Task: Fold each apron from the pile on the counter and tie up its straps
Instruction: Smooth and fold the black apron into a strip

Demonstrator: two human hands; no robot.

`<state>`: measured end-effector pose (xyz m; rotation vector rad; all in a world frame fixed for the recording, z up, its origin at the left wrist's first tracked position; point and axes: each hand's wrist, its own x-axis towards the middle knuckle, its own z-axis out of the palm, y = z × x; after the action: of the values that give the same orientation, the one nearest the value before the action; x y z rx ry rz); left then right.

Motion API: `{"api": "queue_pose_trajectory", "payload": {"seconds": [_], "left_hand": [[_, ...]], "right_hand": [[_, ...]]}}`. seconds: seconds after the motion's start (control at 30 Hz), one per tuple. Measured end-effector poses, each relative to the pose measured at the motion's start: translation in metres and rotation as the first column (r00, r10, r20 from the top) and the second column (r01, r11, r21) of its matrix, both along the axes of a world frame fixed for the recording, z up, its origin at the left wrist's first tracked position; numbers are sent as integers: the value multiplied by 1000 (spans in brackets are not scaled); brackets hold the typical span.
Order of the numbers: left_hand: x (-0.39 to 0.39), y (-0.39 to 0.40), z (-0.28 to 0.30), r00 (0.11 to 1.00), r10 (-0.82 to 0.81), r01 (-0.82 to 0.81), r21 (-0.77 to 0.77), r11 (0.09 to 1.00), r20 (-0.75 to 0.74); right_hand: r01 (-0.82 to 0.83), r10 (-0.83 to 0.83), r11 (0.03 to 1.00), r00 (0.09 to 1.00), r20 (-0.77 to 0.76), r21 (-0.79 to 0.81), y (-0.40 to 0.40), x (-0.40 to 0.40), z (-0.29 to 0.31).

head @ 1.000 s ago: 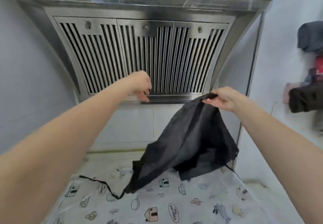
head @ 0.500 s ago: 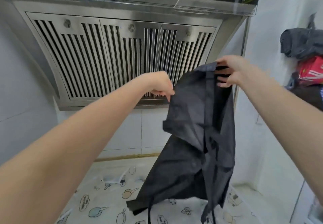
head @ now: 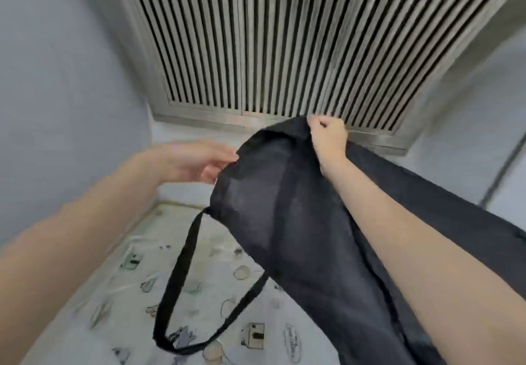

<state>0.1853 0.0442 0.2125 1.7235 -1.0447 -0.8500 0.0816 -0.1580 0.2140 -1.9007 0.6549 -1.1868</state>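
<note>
Nearest, below both hands, the counter (head: 94, 319) carries a cartoon-print cover, and the strap (head: 182, 265) loops down just above it. The dark apron (head: 299, 222) hangs between the hands. The left hand (head: 196, 162), blurred, fingers loosely extended, touches its edge. The right hand (head: 327, 139) pinches the top edge. Beyond stands the range hood (head: 284, 37).

Both forearms bare — no sleeves, no jewellery.

We see a black apron (head: 299, 222), a white bench (head: 113, 322) cover printed with cartoon drawings, and a silver slatted hood (head: 270, 37) at twelve o'clock.
</note>
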Motion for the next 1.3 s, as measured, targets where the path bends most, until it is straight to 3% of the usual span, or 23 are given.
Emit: {"api": "queue_pose_trajectory", "payload": {"seconds": [0.03, 0.1, 0.2, 0.27, 0.3, 0.33, 0.4, 0.5, 0.57, 0.7, 0.77, 0.9, 1.03, 1.1, 1.2, 1.3], "left_hand": [[18, 7, -34, 996, 86, -90, 109, 990, 33], [49, 18, -97, 957, 253, -287, 308, 907, 144], [72, 47, -179, 834, 438, -551, 504, 665, 335], [71, 62, -219, 797, 373, -604, 599, 526, 475], [65, 65, -236, 803, 265, -590, 643, 489, 535], [60, 65, -249, 788, 161, -587, 649, 483, 594], [45, 49, -272, 778, -2, -518, 643, 564, 628], [21, 7, -297, 785, -213, -269, 630, 729, 582], [7, -18, -312, 740, -338, -134, 620, 773, 581], [-12, -60, -334, 636, -549, 16, 701, 713, 543], [-22, -73, -342, 604, -632, 53, 767, 640, 486], [-27, -86, -353, 646, -678, 18, 881, 472, 350], [-20, -115, -342, 702, -667, 27, 926, 377, 252], [-16, -131, -336, 712, -641, 0, 913, 407, 286], [-27, -155, -337, 686, -591, -40, 833, 551, 424], [-50, -181, -346, 690, -591, 16, 808, 589, 417]], "right_hand": [[-67, 85, 991, 985, -150, 118, 1, 24, -34], [-181, 287, 942, 873, -394, 283, 7, 61, -98], [-383, 571, 817, 642, -512, 431, 39, 89, -176], [-440, 671, 741, 527, -522, 507, 53, 90, -214], [-445, 687, 726, 448, -572, 524, 55, 82, -230], [-456, 684, 723, 362, -633, 519, 52, 73, -241], [-454, 626, 746, 231, -745, 487, 33, 45, -259], [-373, 474, 841, 164, -865, 391, -10, -3, -282], [-336, 390, 879, 98, -916, 338, -32, -32, -301], [-257, 204, 940, -108, -973, 226, -52, -84, -339], [-197, 154, 963, -148, -977, 182, -56, -103, -353], [-149, 212, 961, -138, -967, 232, -66, -122, -365], [120, 241, 967, -117, -964, 227, -96, -132, -364], [152, 178, 976, -162, -971, 154, -103, -125, -359], [-47, 13, 999, -234, -972, 25, -103, -112, -358], [-253, -231, 955, -307, -923, -155, -113, -113, -356]]}}
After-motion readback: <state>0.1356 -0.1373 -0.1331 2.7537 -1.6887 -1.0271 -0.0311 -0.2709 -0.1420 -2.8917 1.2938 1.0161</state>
